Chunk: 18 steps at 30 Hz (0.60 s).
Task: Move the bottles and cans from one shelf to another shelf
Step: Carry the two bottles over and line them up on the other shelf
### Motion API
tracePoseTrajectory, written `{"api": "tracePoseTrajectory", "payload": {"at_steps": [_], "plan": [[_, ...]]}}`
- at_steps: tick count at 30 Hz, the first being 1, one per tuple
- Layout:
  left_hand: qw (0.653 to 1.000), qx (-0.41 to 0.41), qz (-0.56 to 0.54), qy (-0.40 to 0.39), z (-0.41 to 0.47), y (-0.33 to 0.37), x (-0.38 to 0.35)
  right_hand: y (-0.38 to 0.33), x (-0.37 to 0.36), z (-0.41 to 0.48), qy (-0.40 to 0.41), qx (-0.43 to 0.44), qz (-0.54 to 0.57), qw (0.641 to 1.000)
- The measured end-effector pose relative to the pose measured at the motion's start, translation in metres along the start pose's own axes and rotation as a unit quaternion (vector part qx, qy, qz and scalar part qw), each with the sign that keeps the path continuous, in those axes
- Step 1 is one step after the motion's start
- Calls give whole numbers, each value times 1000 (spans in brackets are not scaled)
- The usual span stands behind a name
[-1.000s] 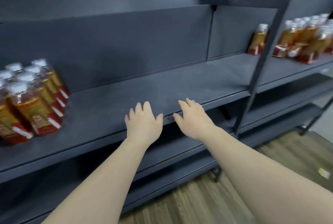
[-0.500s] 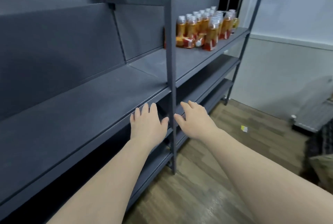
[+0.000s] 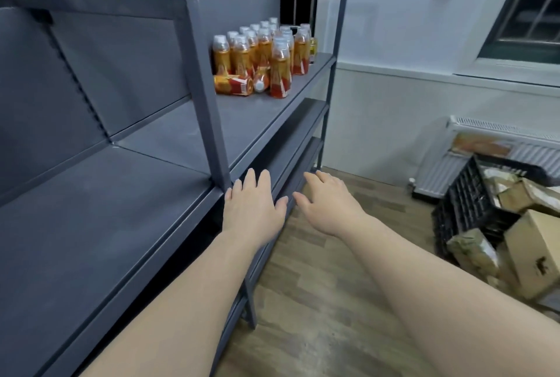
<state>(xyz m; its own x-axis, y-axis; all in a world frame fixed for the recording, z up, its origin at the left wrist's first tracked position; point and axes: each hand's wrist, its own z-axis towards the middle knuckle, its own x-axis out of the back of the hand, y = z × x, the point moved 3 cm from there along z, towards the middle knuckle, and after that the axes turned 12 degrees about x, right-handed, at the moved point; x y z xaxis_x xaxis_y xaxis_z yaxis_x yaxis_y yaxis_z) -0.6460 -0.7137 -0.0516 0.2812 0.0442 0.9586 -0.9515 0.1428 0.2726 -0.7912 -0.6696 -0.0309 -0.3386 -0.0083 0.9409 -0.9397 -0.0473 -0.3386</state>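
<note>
Dark grey metal shelving (image 3: 91,210) along the left of a pale-walled room, near section filling the foreground. On the far section (image 3: 257,122) of the same level, past a grey upright post (image 3: 206,98) — a tight cluster of orange-and-red bottles (image 3: 263,46) with white caps, most upright, set toward the far end by the back panel. At the cluster's near edge, one bottle on its side (image 3: 233,85), lying across the shelf, and a second toppled bottle (image 3: 261,83) just beside it, white end forward; just right of those, one upright bottle (image 3: 280,73) out in front of the rest. Well short of the bottles, two bare forearms stretched forward, palms down. Left hand (image 3: 253,210) flat with fingers straight, over the shelf's front edge at the foot of the post, holding nothing; contact with the edge impossible to tell. Right hand (image 3: 328,207) just beside it, out past the shelf front and above the lower tiers, fingers loosely extended, thumb apart — likewise holding nothing. Below, wood-grain flooring (image 3: 318,301). Farther right, against the wall, a white radiator (image 3: 515,140), a black plastic crate (image 3: 466,204) of wrapped packages and a few cardboard boxes (image 3: 536,252); above them, a dark-framed window (image 3: 530,13).
</note>
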Motion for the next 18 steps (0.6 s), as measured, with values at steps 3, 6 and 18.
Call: {"api": "tracePoseTrajectory", "payload": {"at_steps": [3, 6, 18], "plan": [[1000, -17, 16, 0, 24, 14, -6, 17, 5, 18, 2, -11, 0, 1000], [1000, -15, 16, -11, 52, 29, -14, 38, 11, 43, 4, -15, 1, 1000], [997, 67, 45, -8, 175, 106, -24, 138, 49, 171, -16, 50, 23, 998]]}}
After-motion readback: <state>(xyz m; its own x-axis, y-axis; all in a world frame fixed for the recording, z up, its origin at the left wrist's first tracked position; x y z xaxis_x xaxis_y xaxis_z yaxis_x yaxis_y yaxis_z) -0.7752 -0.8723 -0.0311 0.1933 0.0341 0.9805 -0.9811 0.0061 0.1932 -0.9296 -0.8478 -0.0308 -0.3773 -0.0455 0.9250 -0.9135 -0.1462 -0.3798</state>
